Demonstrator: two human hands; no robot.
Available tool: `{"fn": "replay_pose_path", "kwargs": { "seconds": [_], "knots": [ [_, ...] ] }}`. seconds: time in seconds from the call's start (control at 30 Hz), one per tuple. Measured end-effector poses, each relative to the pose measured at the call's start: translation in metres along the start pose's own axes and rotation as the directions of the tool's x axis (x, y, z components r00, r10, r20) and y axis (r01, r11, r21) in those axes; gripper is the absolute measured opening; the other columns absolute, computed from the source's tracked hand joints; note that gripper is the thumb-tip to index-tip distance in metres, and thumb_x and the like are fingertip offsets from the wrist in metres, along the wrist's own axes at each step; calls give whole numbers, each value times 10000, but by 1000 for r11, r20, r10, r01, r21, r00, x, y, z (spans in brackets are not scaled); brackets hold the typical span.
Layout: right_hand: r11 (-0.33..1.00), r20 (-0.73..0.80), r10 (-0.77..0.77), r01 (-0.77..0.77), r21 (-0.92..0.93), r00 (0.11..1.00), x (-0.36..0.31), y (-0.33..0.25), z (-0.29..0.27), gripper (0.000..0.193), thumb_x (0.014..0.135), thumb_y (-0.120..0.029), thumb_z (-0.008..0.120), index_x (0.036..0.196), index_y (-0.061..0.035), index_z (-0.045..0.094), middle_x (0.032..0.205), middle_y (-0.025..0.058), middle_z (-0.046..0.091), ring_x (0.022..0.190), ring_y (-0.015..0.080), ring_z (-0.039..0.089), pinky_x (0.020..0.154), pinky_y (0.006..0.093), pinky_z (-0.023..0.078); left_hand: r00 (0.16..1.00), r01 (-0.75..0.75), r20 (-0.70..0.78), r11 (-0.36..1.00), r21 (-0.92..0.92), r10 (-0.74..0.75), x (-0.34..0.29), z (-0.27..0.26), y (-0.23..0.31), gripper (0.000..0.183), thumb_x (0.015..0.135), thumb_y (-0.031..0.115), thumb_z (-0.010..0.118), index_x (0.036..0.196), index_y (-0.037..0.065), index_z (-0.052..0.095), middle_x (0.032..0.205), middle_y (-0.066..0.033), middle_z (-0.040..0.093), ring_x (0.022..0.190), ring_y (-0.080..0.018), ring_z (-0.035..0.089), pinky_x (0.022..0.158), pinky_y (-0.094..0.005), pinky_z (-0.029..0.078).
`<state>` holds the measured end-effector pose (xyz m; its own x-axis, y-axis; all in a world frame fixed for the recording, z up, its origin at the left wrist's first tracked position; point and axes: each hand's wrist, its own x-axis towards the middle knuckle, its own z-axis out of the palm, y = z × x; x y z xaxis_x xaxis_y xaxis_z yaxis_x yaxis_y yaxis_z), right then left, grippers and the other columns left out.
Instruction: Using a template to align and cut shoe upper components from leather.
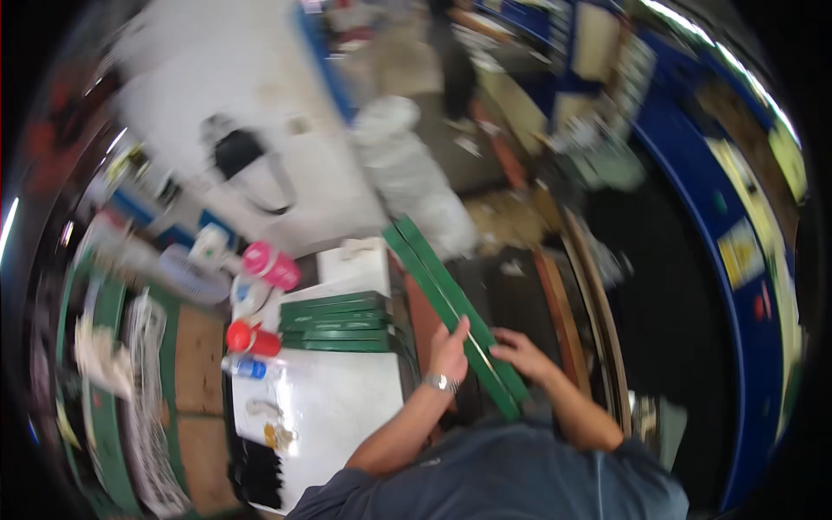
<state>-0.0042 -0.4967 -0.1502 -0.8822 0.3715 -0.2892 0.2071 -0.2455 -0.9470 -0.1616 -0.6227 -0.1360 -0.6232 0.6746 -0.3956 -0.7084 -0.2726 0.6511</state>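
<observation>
A long, narrow green box (431, 276) is held slantwise in front of my body, its far end pointing up and to the left. A lengthwise line divides it; whether that is an edge of one box or a gap between two, I cannot tell. My left hand (448, 354) is closed around its left side, thumb on top, with a metal-banded watch on the wrist. On the opposite side, my right hand (523, 355) grips the near part of the box by its edge. To the left, several similar green boxes (336, 321) lie stacked on a white table (347, 390).
A pink container (271, 265), a red container (253, 339) and a blue-labelled bottle (246, 368) stand along the table's left side. Beyond are a white panel with a dark bag (238, 154) and a white sack (407, 165). Wooden boards (594, 303) and a blue frame (706, 225) run along the right.
</observation>
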Motion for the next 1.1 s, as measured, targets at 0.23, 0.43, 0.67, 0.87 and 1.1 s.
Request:
{"fn": "replay_pose_path", "kwargs": {
  "seconds": [0.23, 0.43, 0.67, 0.87, 1.1],
  "knots": [
    [960, -591, -265, 154, -232, 762, -102, -44, -156, 700, 833, -292, 898, 1374, 60, 626, 1223, 128, 719, 1149, 195, 651, 1032, 350, 507, 890, 334, 294, 937, 98, -348, 31, 187, -85, 301, 1102, 304, 635, 1262, 49, 626, 1274, -76, 699, 1151, -214, 664, 995, -408, 552],
    [771, -775, -462, -237, -591, 432, -218, -66, -301, 816, 689, -351, 912, 1341, 50, 630, 1226, 232, 700, 1130, 378, 674, 1010, 451, 537, 861, 430, 206, 882, 191, -465, 79, 282, -183, 377, 1102, 351, 612, 1262, 12, 582, 1258, -149, 682, 1237, -318, 658, 1087, -491, 543],
    [573, -751, -541, -488, -659, 380, -270, -31, -399, 811, 658, -295, 908, 1333, 66, 641, 1249, 216, 695, 1171, 383, 650, 1009, 458, 522, 861, 478, 102, 861, 174, -498, 141, 325, -239, 430, 1105, 344, 580, 1334, -14, 514, 1247, -168, 656, 1258, -344, 639, 1145, -544, 521],
    [554, -781, -454, -550, -625, 430, -252, -12, -418, 820, 645, -277, 914, 1351, 38, 641, 1281, 209, 686, 1217, 375, 633, 1044, 456, 501, 838, 535, 90, 843, 66, -539, 179, 340, -262, 439, 1118, 372, 541, 1353, 8, 473, 1276, -163, 616, 1266, -353, 624, 1134, -572, 521],
    [587, -795, -381, -541, -603, 472, -223, -16, -420, 854, 617, -294, 908, 1368, 18, 645, 1321, 204, 682, 1248, 387, 626, 1070, 446, 487, 749, 647, 43, 745, 161, -661, 198, 351, -261, 513, 1116, 423, 517, 1435, 31, 425, 1405, -202, 555, 1357, -369, 576, 1191, -535, 486]
  ]
}}
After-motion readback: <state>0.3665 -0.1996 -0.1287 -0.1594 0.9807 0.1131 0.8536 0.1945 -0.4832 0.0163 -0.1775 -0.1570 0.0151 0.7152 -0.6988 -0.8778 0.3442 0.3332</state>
